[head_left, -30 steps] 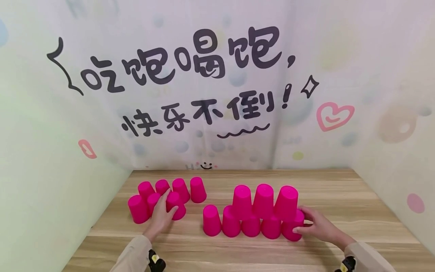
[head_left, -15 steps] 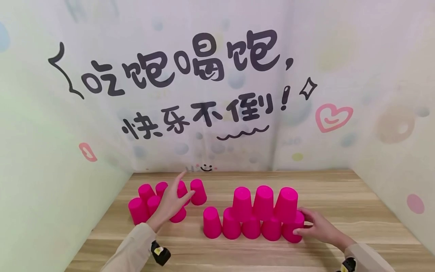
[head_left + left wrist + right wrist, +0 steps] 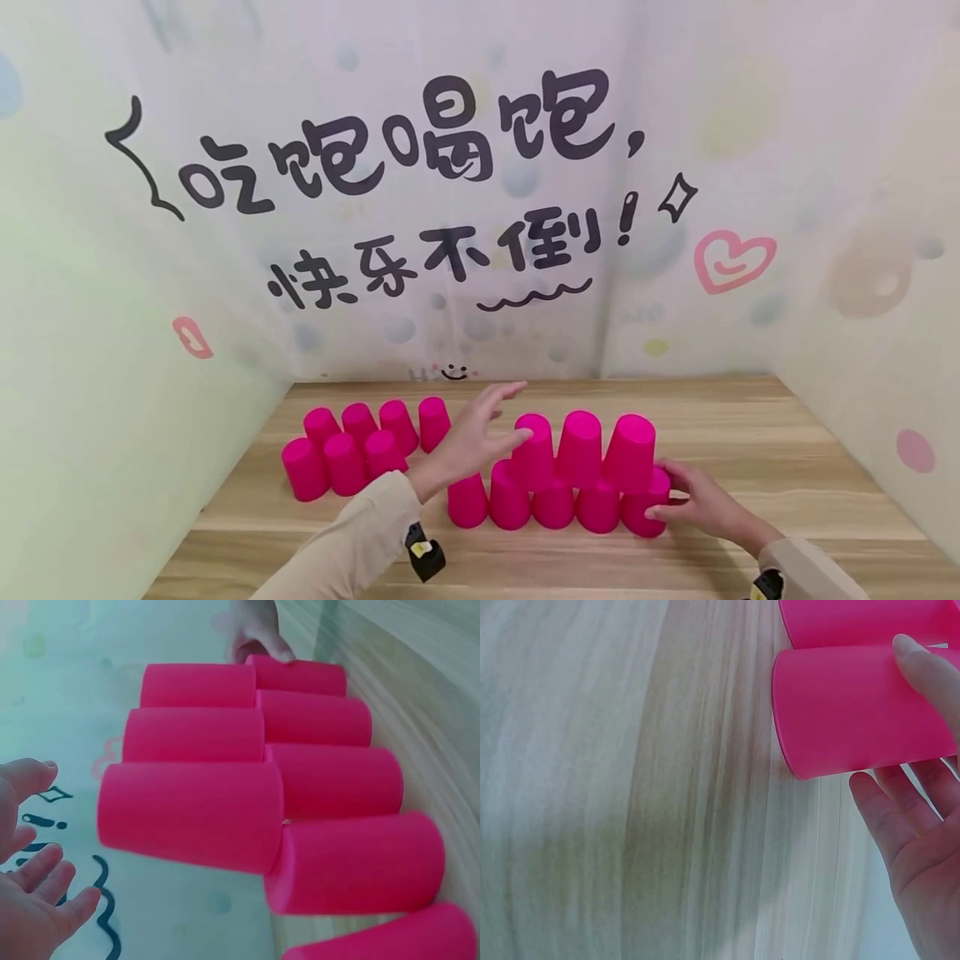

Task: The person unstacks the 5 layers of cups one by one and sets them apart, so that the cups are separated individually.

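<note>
Pink cups stand upside down in a two-level stack: several form the lower row [image 3: 553, 510], and three form the upper row [image 3: 581, 452]. My right hand [image 3: 708, 502] holds the cup at the right end of the lower row [image 3: 855, 712], thumb on its front and fingers along its outer side. My left hand [image 3: 467, 440], fingers spread and holding nothing, is beside the upper row's left cup [image 3: 532, 458]. In the head view its thumb overlaps that cup's top. The left wrist view shows its fingers [image 3: 56, 881] apart from the cups. My left forearm partly hides the lower row's left-end cup [image 3: 468, 504].
Several more upside-down pink cups [image 3: 345, 467] stand in two rows on the left of the wooden table [image 3: 750, 433]. One cup [image 3: 433, 423] sits at the right end of their back row. A printed cloth wall [image 3: 540, 333] rises behind the table.
My left hand has moved right from the left cup group, letting go of a front-row cup there, to the stack's upper row. My right hand has stayed on its cup.
</note>
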`<state>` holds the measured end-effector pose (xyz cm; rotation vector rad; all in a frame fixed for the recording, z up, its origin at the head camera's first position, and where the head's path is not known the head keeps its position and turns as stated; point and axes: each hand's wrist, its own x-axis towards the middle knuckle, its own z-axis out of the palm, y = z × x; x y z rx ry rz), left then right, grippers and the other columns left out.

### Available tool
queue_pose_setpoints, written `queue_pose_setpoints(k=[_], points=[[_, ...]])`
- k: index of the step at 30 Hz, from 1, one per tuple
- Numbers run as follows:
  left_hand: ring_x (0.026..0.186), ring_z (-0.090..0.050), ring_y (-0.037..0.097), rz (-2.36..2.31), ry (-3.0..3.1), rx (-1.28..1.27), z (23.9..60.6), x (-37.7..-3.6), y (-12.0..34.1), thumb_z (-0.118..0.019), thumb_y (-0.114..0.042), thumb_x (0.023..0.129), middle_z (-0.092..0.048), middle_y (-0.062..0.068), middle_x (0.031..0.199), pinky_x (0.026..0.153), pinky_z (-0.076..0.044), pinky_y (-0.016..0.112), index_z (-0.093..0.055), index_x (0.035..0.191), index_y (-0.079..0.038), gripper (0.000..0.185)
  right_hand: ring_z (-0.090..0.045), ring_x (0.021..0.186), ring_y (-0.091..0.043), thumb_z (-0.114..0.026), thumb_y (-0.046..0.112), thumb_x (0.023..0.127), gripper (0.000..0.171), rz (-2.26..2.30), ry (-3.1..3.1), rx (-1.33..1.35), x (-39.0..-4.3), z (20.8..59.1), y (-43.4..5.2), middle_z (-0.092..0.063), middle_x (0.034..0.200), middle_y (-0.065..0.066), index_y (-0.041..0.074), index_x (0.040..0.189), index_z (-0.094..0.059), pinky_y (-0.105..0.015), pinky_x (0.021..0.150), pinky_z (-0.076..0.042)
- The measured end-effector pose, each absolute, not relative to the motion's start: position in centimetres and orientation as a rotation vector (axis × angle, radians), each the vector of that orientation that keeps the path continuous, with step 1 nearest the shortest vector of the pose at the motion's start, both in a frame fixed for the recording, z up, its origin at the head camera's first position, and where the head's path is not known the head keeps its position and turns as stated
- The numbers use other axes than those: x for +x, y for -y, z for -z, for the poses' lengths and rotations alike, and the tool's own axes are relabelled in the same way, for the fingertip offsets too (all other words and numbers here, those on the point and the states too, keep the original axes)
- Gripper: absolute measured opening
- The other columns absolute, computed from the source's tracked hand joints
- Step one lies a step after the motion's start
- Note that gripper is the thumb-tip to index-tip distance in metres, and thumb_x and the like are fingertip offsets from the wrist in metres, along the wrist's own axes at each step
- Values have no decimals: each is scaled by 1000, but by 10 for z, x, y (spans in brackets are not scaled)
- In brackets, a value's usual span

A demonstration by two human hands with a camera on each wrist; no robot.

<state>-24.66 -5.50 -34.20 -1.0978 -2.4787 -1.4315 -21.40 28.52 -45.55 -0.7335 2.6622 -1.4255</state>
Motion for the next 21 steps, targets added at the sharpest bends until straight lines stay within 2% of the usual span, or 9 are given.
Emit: queue_pose_setpoints(k=[6,11,21], points=[[112,-45,20,1537,2527,-1054,366,-249,45,-63,-20,82,-46,8,124,89,-43,37,-41,130,-7,55,-54,91,-1,-72,18,72,55,1427,-2678,-792,-214,457,-283,-59,101,-7,-6,116,-48,-24,71,-50],[106,-50,21,1695,2498,-1002,379,-251,43,-65,-17,81,-47,9,123,86,-45,32,-40,130,-6,56,-55,91,-1,-72,19,73,56,1423,-2680,-769,-214,456,-283,-59,102,-10,-6,116,-48,-24,72,-50],[104,-49,27,1789,2480,-926,360,-232,41,-64,-7,80,-50,14,117,86,-45,39,-44,125,0,50,-54,93,-1,-72,19,73,59,1418,-2660,-709,-213,454,-284,-56,107,-17,-6,119,-46,-26,73,-51]])
